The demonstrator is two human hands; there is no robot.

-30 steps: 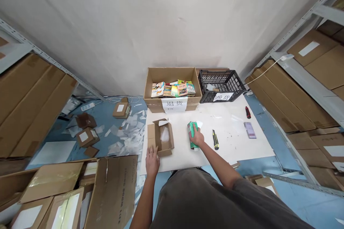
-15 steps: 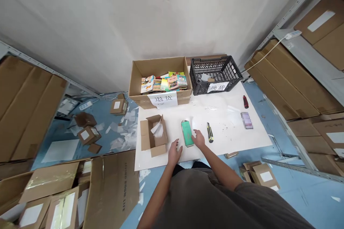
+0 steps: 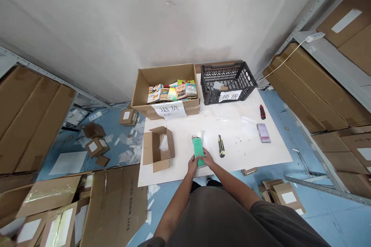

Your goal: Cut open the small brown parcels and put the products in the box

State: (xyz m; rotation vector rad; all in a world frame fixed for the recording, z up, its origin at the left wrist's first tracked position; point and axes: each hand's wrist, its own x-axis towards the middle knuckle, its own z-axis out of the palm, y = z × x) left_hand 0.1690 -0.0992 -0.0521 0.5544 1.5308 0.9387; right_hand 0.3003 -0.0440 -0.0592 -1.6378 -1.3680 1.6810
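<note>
A flat green box (image 3: 198, 147) is between my two hands, near the front edge of the white table. My left hand (image 3: 193, 164) is closed on its lower left side. From the right, my right hand (image 3: 206, 158) grips the other side, its thumb over the front face. To the left stands an open small cardboard carton (image 3: 158, 149), flaps spread, with white wrapping inside. A yellow-and-black utility knife (image 3: 221, 146) lies on the table to the right of my hands.
Behind are a large cardboard box (image 3: 139, 98) of books with a paper label and a black plastic crate (image 3: 207, 92). A red-and-black cutter (image 3: 262, 112) and a blurred purple item (image 3: 263, 133) lie at right. Cartons and shelving flank the table; paper scraps litter the floor.
My left hand has moved right and taken hold of the green box. My right hand has closed on it too, and the box sits slightly nearer to me.
</note>
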